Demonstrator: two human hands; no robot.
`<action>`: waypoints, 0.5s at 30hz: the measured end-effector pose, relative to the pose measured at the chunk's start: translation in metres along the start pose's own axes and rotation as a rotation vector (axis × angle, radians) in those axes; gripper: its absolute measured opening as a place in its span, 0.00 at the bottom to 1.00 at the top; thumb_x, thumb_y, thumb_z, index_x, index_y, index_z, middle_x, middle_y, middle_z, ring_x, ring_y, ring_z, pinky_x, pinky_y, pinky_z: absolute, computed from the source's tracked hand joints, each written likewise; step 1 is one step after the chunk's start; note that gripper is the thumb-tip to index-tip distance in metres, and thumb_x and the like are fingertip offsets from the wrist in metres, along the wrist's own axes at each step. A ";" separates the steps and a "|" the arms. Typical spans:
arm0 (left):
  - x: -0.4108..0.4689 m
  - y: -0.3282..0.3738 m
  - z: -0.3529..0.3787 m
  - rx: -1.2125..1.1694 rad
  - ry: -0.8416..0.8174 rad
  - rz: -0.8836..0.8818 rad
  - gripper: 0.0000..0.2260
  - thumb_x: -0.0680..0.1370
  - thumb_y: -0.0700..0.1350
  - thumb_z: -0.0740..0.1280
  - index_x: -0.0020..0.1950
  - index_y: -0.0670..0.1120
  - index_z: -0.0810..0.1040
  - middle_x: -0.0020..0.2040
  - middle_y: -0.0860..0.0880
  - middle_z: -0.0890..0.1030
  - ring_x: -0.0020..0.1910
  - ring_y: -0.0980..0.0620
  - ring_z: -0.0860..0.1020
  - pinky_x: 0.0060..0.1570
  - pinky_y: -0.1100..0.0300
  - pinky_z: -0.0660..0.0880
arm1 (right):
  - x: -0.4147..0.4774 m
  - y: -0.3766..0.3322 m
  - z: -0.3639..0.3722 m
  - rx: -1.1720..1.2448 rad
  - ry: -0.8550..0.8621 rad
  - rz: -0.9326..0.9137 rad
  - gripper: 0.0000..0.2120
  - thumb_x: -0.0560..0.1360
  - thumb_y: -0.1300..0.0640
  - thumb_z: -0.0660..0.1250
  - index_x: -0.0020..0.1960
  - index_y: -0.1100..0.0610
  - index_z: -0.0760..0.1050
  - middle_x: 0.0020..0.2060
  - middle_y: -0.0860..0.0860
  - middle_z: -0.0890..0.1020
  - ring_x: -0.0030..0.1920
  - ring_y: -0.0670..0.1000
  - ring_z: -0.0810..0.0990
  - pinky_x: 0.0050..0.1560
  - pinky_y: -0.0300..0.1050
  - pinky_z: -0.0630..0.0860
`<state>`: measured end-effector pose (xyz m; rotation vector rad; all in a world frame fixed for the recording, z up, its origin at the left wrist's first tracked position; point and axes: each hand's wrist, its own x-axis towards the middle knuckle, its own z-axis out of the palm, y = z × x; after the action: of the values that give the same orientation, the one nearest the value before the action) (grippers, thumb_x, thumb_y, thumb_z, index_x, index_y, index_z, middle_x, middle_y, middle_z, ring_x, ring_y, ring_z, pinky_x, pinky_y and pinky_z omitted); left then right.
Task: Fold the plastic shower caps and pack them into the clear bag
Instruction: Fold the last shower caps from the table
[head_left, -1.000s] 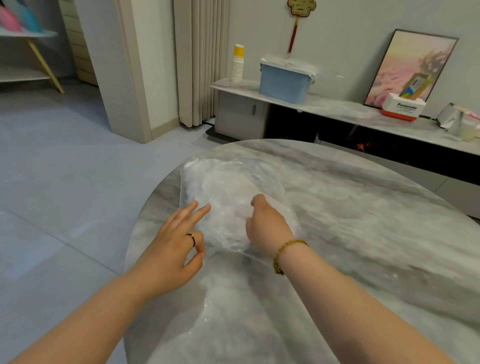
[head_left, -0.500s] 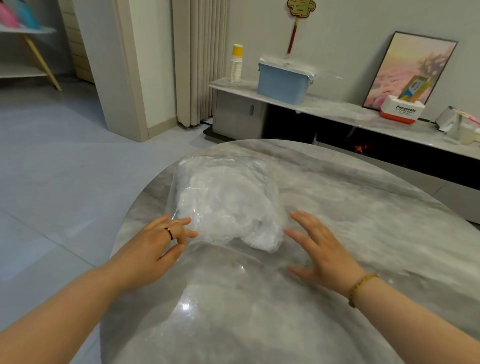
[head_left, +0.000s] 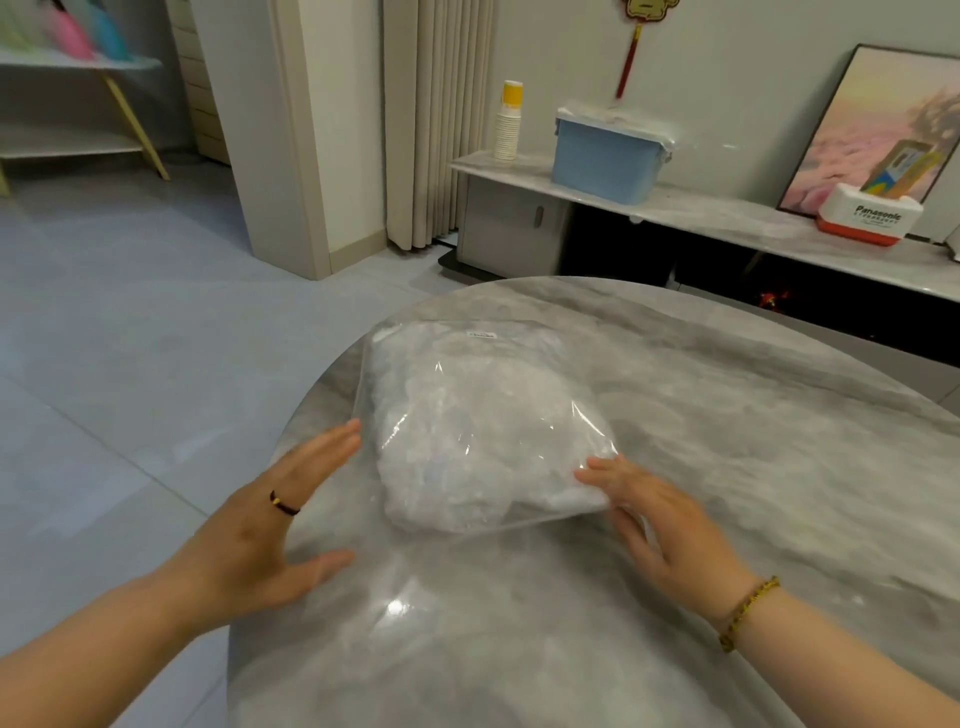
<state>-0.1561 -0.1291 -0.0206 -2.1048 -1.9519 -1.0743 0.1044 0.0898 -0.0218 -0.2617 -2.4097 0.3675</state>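
So the clear bag (head_left: 488, 415) is lying flat on the grey marble worktop (head_left: 753, 426), stuffed with a lumpy white wad of shower caps (head_left: 447, 483). The bag's long axis runs pretty much straight away from the person, with the far end leaning a bit left. There's a tiny label (head_left: 481, 335) at that far end. Can't tell which end is the mouth, the plastic's too see-through.

The left hand (head_left: 270, 525) is just left of the bag, fingers straight and pressed together, thumb stuck out wide. The fingertips are right at the bag's left edge; whether they touch it, I can't tell. The right hand (head_left: 660, 525) is at the bag's near right corner, fingers spread loosely, tips resting on the plastic. Neither is gripping anything.

Way beyond the bag there's a blue box (head_left: 605, 156) and a stack of paper cups (head_left: 508, 127).
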 end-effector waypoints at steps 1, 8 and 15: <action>0.001 -0.004 -0.001 0.047 -0.028 0.019 0.28 0.76 0.64 0.56 0.74 0.60 0.54 0.72 0.63 0.60 0.70 0.67 0.60 0.67 0.72 0.57 | -0.001 0.000 0.001 0.011 -0.003 0.020 0.18 0.81 0.47 0.49 0.58 0.56 0.72 0.57 0.44 0.75 0.66 0.29 0.62 0.65 0.25 0.58; 0.006 -0.003 0.027 0.215 -0.049 0.203 0.16 0.80 0.59 0.53 0.59 0.52 0.71 0.58 0.49 0.79 0.61 0.55 0.71 0.69 0.61 0.56 | -0.005 0.000 0.004 0.189 -0.037 0.162 0.18 0.79 0.40 0.50 0.57 0.49 0.72 0.56 0.22 0.70 0.61 0.29 0.69 0.63 0.25 0.62; -0.002 0.007 0.037 0.178 -0.078 0.291 0.13 0.79 0.60 0.56 0.51 0.55 0.74 0.56 0.56 0.73 0.58 0.56 0.73 0.68 0.53 0.56 | -0.006 -0.006 0.000 0.312 -0.093 0.422 0.28 0.69 0.26 0.51 0.49 0.44 0.78 0.44 0.20 0.74 0.54 0.26 0.72 0.60 0.20 0.60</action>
<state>-0.1336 -0.1136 -0.0468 -2.2678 -1.6313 -0.7473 0.1086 0.0824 -0.0236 -0.6234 -2.3315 0.9538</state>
